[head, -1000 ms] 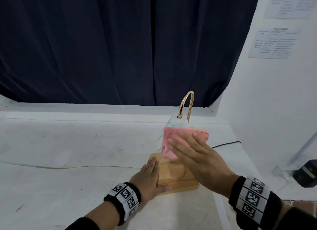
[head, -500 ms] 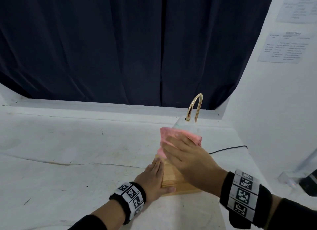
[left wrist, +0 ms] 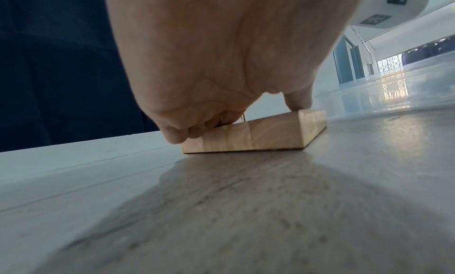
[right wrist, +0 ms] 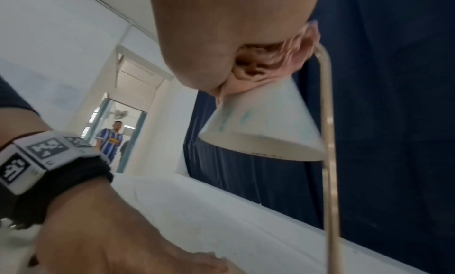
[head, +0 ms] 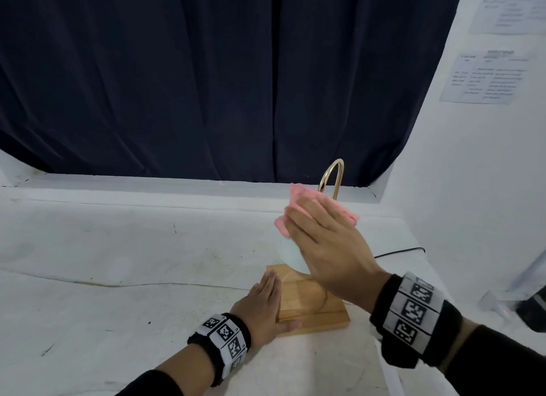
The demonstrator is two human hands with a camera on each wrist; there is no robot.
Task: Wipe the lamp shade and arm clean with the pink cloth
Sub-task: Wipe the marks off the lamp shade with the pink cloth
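A lamp with a wooden base (head: 313,307), a curved gold arm (head: 334,174) and a white cone shade (right wrist: 261,126) with green marks stands on the white table (head: 118,248). My right hand (head: 322,242) holds the pink cloth (head: 295,199) against the top of the shade, just below the arm's bend. The cloth (right wrist: 295,50) is bunched under the palm. My left hand (head: 266,304) lies flat on the left side of the base (left wrist: 253,134), thumb along its front edge. Most of the shade is hidden behind my right hand in the head view.
A dark curtain (head: 206,85) hangs behind the table and a white wall (head: 472,189) closes the right side. A black cable (head: 399,251) runs right from the lamp. A clear plastic box (left wrist: 393,87) sits near the base. A person (right wrist: 110,140) stands in a distant doorway.
My right hand has slid the pink cloth up the shade, from its lower part to the top by the gold arm. The left hand has stayed on the base.
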